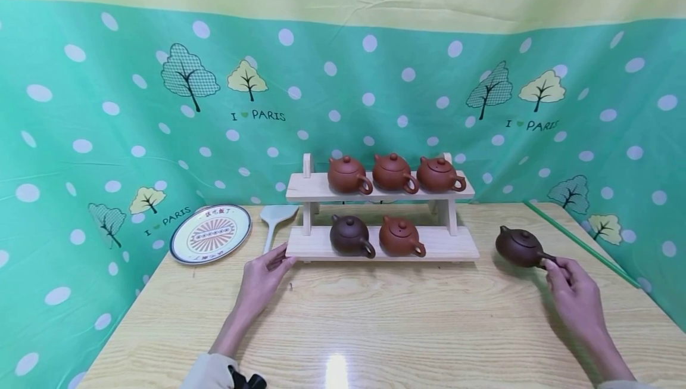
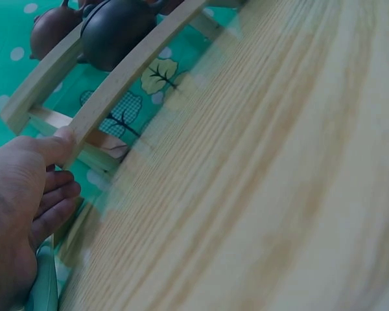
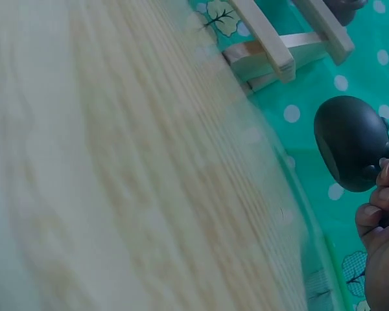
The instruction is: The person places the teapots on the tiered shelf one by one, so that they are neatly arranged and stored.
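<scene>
At the right, my right hand (image 1: 577,295) grips a dark brown teapot (image 1: 518,247) by its handle; the right wrist view shows the fingers curled round that handle and the pot raised above the table. My left hand (image 1: 264,279) pinches the left end of the lower board of a two-tier wooden display stand (image 1: 316,248), thumb (image 2: 58,144) at the board's edge. On the lower tier sit another dark teapot (image 1: 350,236) and a reddish-brown teapot (image 1: 400,236). Three reddish-brown teapots stand on the upper tier, one of them at its left (image 1: 345,174).
A white plate (image 1: 179,240) with a blue rim lies at the back left. Beside it, a pale spatula (image 1: 277,214) lies partly behind my left hand. A thin green stick (image 1: 581,243) runs along the table's right side. A green patterned curtain (image 1: 343,103) hangs behind the table (image 1: 418,317).
</scene>
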A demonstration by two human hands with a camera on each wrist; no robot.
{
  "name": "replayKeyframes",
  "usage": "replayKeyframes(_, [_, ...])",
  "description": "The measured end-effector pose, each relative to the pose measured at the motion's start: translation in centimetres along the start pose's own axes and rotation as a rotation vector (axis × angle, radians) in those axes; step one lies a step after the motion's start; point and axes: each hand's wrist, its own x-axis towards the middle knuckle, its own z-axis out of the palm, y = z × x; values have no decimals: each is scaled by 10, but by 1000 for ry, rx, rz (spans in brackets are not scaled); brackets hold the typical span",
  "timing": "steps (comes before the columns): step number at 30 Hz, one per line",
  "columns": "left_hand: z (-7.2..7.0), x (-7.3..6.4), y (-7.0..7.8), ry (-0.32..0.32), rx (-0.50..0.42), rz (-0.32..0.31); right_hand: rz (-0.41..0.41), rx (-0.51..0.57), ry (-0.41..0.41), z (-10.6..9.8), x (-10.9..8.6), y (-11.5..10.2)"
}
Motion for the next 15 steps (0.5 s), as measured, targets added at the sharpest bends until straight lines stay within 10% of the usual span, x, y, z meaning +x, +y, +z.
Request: replayKeyframes(15, [0,0,2,-3,-12,6,-82,51,5,5,-2,-18])
